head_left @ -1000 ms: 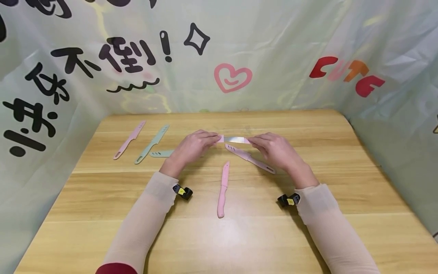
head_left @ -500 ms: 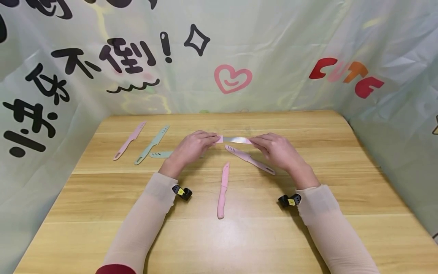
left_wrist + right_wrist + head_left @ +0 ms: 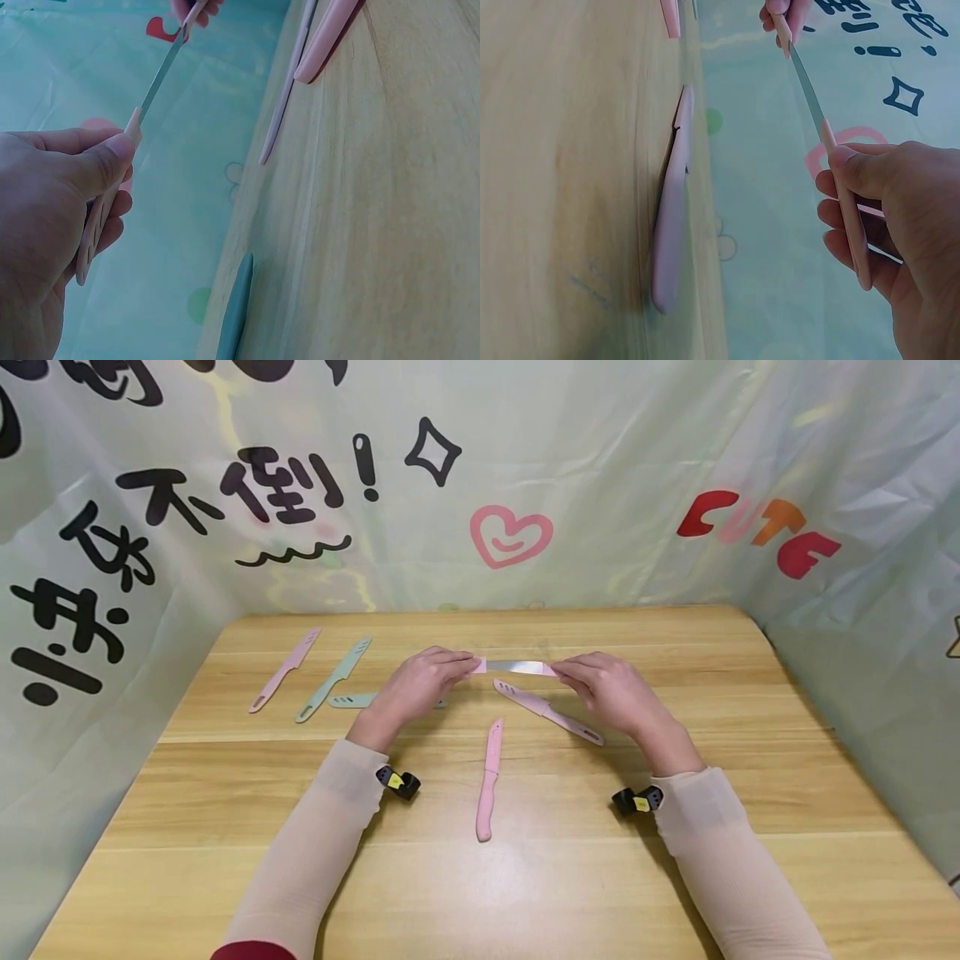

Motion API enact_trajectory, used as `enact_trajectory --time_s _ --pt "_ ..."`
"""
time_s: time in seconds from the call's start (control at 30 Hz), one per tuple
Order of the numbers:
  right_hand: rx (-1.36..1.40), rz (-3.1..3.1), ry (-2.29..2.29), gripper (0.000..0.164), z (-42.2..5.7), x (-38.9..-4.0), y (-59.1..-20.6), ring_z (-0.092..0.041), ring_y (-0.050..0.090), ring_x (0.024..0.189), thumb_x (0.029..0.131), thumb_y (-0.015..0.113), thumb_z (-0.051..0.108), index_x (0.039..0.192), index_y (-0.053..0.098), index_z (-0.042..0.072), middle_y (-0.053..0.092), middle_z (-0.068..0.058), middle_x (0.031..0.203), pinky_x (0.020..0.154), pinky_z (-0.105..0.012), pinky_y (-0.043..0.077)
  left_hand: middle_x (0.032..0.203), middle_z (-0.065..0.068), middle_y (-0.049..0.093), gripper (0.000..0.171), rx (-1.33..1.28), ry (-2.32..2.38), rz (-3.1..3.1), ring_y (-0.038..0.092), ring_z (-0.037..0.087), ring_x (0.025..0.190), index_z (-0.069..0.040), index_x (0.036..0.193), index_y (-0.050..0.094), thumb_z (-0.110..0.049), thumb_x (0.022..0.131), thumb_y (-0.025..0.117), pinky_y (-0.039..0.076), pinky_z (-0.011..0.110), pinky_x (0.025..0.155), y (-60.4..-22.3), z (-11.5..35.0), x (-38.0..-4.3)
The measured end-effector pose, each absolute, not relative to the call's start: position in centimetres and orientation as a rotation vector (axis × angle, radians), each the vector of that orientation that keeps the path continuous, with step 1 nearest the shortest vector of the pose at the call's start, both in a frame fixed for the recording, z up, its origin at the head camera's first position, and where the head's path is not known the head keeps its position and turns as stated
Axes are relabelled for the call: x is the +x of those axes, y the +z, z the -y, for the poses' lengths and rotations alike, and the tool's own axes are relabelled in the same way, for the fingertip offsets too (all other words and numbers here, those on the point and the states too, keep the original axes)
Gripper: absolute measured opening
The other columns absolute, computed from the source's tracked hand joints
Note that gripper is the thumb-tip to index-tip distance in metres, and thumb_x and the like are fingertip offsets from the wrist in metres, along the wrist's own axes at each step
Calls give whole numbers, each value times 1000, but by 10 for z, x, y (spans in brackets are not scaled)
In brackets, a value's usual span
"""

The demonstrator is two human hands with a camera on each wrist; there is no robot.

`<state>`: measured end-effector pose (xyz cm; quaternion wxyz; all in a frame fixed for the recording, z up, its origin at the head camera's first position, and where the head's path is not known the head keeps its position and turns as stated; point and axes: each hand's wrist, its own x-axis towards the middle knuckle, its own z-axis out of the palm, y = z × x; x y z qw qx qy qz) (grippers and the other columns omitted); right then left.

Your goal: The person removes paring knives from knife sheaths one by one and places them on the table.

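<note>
Above the far half of the table, a pink knife is held level between both hands, its bare steel blade (image 3: 516,667) showing in the gap. My left hand (image 3: 423,685) pinches the slotted pink blade cover (image 3: 90,244), thumb on top and fingers beneath. The tip of the blade is hidden inside that cover. My right hand (image 3: 611,693) grips the knife's pink handle (image 3: 847,210) between thumb and fingers. Just below the right hand lies a lilac covered knife (image 3: 525,697). A green covered knife (image 3: 351,701) is partly hidden behind the left hand.
Nearer on the wooden table (image 3: 675,877) lies a pink covered knife (image 3: 489,777), pointing away. At the far left lie another green covered knife (image 3: 336,678) and a pink-lilac one (image 3: 287,668). A printed cloth (image 3: 600,485) hangs behind the table's far edge.
The hands have drawn slightly apart, left hand leftward and right hand rightward. A longer stretch of blade shows between cover and handle. The knives on the table have stayed in place.
</note>
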<state>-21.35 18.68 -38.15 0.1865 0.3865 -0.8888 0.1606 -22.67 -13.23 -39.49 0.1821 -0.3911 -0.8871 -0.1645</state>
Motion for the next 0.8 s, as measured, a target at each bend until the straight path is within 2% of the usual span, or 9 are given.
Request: enact_trajectory --time_s 0.53,0.8 --pt "1060 2450 521 28 -190 -214 -381 -29 68 94 87 73 4 115 73 5 73 -10 104 81 -47 57 126 6 66 35 -1080 -457 2515 62 22 112 -11 128 66 -10 93 68 50 33 99 -393 134 -228" --pt "1059 2420 514 25 -197 -217 -380 -31 69 91 87 72 4 112 73 1 72 -13 102 79 -47 58 128 5 64 38 -1041 -449 2548 61 22 113 -13 131 64 -9 93 68 49 34 100 -392 138 -228"
